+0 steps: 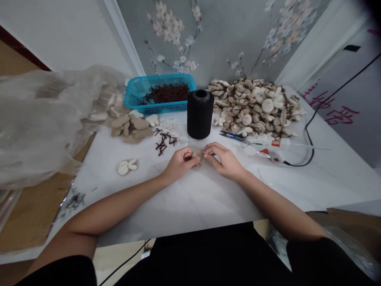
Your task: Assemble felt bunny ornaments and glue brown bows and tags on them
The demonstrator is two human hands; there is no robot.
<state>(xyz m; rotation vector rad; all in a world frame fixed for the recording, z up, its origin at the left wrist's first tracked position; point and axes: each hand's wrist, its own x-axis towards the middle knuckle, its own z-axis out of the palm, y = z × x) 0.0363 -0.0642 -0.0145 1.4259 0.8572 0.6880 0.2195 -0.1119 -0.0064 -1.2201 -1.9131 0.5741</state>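
Over the middle of the white table, both hands are together at a small beige felt piece (197, 152), partly covered by the fingers. My left hand (179, 163) is closed, pinching its left side between thumb and curled fingers. My right hand (222, 161) pinches the right edge with thumb and fingertips. Just beyond them stands a cone of black thread (200, 117). Small dark brown bows (162, 143) and tiny white pieces (169, 126) lie to the left of the cone. A cream bunny-shaped felt piece (127, 167) rests apart, left of my left hand.
At the back stand a blue basket (132, 104) of brown bows and a large heap of felt pieces (253, 107). More felt shapes (139, 124) lie left. Blue-handled snips (233, 136) and a corded white glue gun (275, 156) lie right. Plastic sheeting (44, 123) covers the left side.
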